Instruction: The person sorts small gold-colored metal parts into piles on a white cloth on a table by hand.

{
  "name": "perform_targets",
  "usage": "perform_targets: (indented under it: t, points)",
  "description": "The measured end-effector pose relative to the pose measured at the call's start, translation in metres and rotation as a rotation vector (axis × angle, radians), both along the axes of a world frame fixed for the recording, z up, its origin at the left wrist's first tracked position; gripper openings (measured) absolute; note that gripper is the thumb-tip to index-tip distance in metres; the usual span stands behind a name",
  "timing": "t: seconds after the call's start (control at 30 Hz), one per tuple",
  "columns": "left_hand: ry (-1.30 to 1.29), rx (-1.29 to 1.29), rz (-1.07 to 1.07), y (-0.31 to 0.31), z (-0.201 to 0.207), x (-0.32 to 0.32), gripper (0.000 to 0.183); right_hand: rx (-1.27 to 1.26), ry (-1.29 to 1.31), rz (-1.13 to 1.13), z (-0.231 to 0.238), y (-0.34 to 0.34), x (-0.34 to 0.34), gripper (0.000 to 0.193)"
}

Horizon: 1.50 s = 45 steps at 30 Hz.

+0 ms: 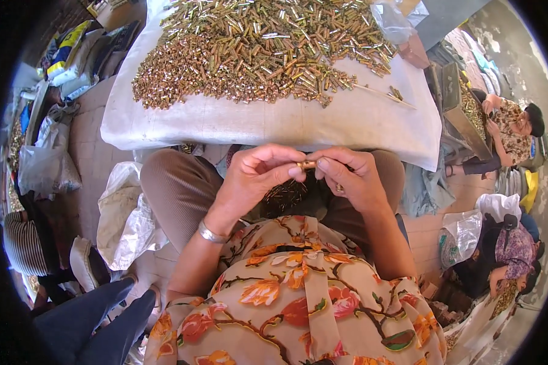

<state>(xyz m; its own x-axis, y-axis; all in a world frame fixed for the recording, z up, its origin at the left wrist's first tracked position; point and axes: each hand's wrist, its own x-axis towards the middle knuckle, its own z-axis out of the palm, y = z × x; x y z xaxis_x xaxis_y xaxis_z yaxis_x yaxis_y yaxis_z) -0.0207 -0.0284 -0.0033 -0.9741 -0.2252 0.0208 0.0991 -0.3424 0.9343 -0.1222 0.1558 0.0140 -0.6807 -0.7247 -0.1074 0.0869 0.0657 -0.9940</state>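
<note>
Above my lap, both hands meet at a small brass-coloured metal sleeve [307, 165]. My left hand [252, 173] pinches its left end between thumb and fingertips. The other end is in the closed thumb and fingers of my right hand [353, 176]. Another small metal piece [340, 188] shows at the curled lower fingers of my right hand. Just beyond my knees, a heap of long metal sleeves [286, 45] covers the far part of a cloth-covered table. Short copper-coloured pieces [176, 73] make up its near left side.
A thin stick [383, 96] lies at the heap's right, near a brick-coloured block [414, 52]. Between my legs is a dark container [283, 201] of metal pieces. White sacks [125, 213] stand left. Other people [517, 121] sit at the right; one stands at lower left.
</note>
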Motion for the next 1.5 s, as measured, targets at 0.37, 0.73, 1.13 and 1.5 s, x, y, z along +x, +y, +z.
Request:
perform_targets:
  t: [0.37,0.73,1.13,1.5]
  points:
    - [-0.035,0.367,-0.232,0.000,-0.027,-0.005,0.014,-0.188,-0.498,0.041,-0.010,-0.008,0.008,0.022]
    - [-0.233,-0.805,0.389,-0.067,-0.037,-0.038,0.016,0.213,0.405,0.164,-0.037,-0.030,-0.006,0.024]
    - [-0.091,-1.264,0.556,-0.084,-0.058,-0.065,0.012,0.547,1.189,-0.004,-0.045,-0.173,-0.100,0.012]
    - [-0.067,-1.479,0.566,-0.080,-0.060,-0.069,0.012,0.245,0.609,-0.122,-0.038,-0.093,-0.083,0.017]
